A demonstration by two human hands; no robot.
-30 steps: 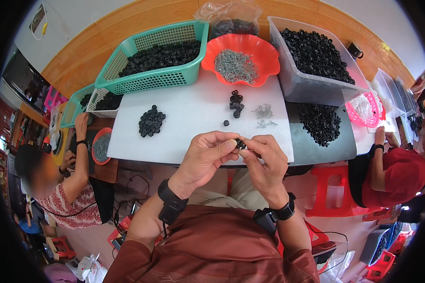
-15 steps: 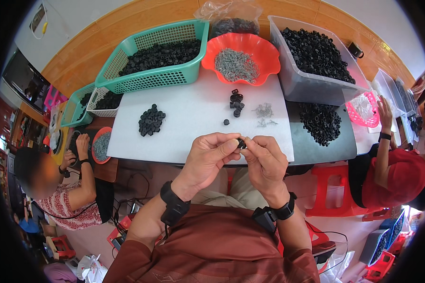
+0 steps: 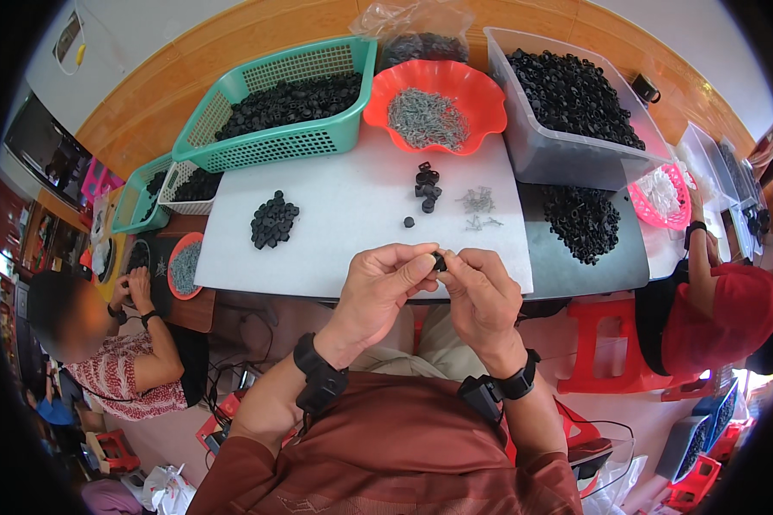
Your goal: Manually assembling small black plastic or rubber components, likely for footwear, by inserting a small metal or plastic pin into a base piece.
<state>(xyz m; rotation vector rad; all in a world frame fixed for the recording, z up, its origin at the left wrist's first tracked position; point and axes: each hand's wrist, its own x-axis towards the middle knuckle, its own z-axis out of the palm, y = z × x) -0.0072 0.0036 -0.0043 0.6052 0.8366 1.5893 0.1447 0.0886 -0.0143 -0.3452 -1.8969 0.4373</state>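
Between my two hands, over the near edge of the white board [image 3: 335, 223], is a small black plastic part [image 3: 440, 261]. My left hand [image 3: 390, 281] pinches it between thumb and fingers. From the other side my right hand [image 3: 483, 296] closes on it with thumb and forefinger. The fingers cover most of it. Just beyond lie one loose black part [image 3: 409, 222] and a short cluster of black parts [image 3: 428, 184]. To their right are scattered small metal screws [image 3: 479, 208]. A heap of black pieces [image 3: 275, 220] sits on the board's left side.
Along the back stand a green basket [image 3: 270, 148] of black parts, a red bowl [image 3: 438, 144] of screws and a clear bin [image 3: 567, 163] of black parts. More black parts [image 3: 582, 225] lie right of the board. People [image 3: 142, 365] sit working at left and right [image 3: 717, 313].
My hands stay almost in place, with the black part turned slightly between the fingers. At the left, a co-worker's hands have come together; at the right, another's arm has lowered.
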